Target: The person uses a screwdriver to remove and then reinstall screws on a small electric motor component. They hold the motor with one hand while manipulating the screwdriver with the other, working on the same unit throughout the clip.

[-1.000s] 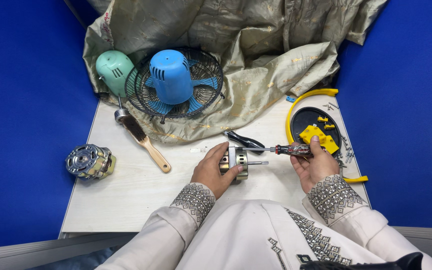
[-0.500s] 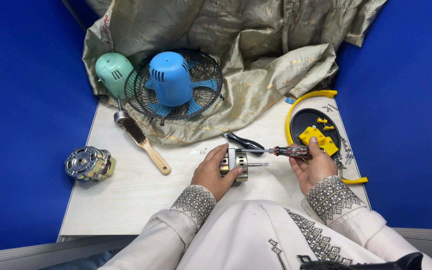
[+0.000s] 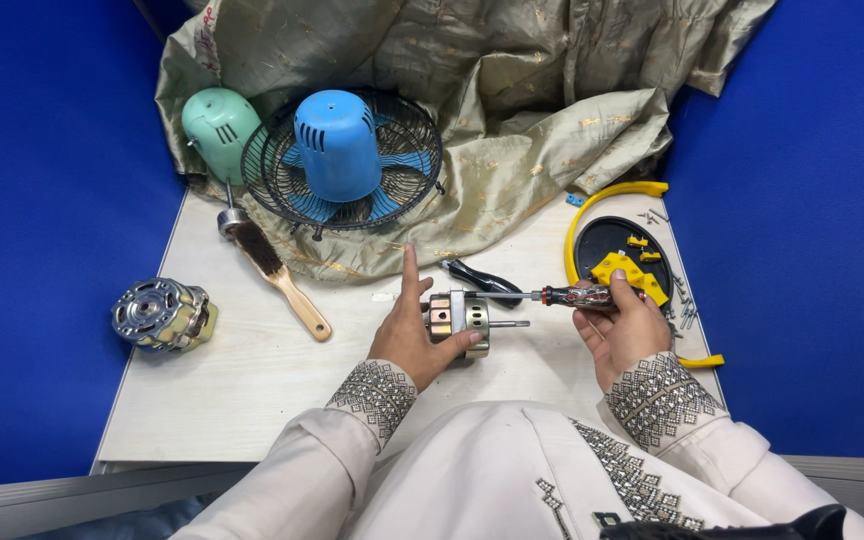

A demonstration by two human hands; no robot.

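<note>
Head view: my left hand [image 3: 407, 335] grips a small metal motor [image 3: 460, 320] on the table [image 3: 252, 390], index finger pointing away from me. My right hand [image 3: 624, 325] clasps a screwdriver [image 3: 552, 296], its shaft reaching left to the motor's top.

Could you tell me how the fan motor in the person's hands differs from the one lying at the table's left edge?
The held motor lies on its side near the middle, steadied by the left hand, while a screwdriver in the right hand meets it. The loose motor sits alone, untouched. The held motor shows a thin shaft sticking out to the right; the loose motor shows none. Both are round metal bodies.
</note>
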